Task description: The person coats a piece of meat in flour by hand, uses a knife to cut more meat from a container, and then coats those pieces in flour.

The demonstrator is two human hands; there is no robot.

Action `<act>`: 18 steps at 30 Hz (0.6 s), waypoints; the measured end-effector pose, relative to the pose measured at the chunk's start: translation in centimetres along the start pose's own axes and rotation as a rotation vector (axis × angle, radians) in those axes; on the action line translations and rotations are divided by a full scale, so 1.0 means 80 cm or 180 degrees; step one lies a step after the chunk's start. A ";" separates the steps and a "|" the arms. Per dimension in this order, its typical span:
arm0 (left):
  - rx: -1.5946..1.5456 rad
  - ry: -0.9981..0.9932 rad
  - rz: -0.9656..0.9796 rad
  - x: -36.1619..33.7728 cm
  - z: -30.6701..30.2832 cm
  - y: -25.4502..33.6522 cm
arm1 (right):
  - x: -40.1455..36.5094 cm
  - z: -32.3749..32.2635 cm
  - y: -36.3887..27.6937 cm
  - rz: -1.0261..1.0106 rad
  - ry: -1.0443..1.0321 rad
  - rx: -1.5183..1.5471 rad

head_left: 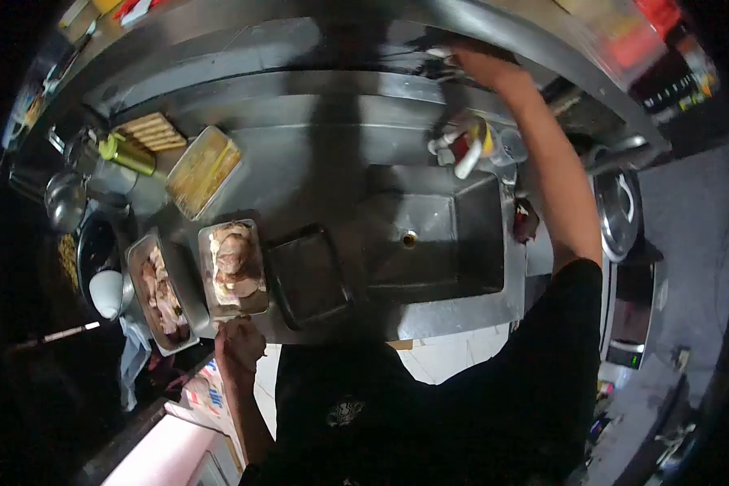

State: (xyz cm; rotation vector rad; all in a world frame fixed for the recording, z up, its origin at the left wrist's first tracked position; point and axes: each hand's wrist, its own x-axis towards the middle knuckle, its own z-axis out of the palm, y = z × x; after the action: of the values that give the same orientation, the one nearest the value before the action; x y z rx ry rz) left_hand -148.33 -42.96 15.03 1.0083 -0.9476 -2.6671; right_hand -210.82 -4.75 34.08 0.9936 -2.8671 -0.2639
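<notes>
My left hand (239,347) is low at the counter's front edge, just below a metal tray (205,279) of sliced cooked meat (235,257). Its fingers look curled in; whatever is in them, if anything, cannot be made out. My right arm stretches far forward over the sink's right side. At its end my right hand (479,66) is at the back shelf, beside small dark and white items (439,53). Its fingers are blurred and partly in shadow. Left of the sliced meat stands a deeper metal tray (188,312) with more meat pieces (162,292).
A dark, shallow tray (309,275) lies between the meat and the steel sink (436,283). Behind are a pan of yellowish strips (205,172), a green-topped bottle (126,154) and a slatted rack (150,132). Bottles (466,148) stand behind the sink; a lidded pot (618,215) is right.
</notes>
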 end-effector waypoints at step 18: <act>-0.0934 0.1229 0.0456 -0.051 0.023 -0.006 | 0.159 0.024 -0.078 -0.1333 0.0247 0.0733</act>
State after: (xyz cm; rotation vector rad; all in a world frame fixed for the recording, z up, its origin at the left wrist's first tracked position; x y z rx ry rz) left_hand -146.32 -40.31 18.01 1.2632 -0.5116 -2.2862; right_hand -217.31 -17.25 31.44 1.6061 -2.6347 0.0797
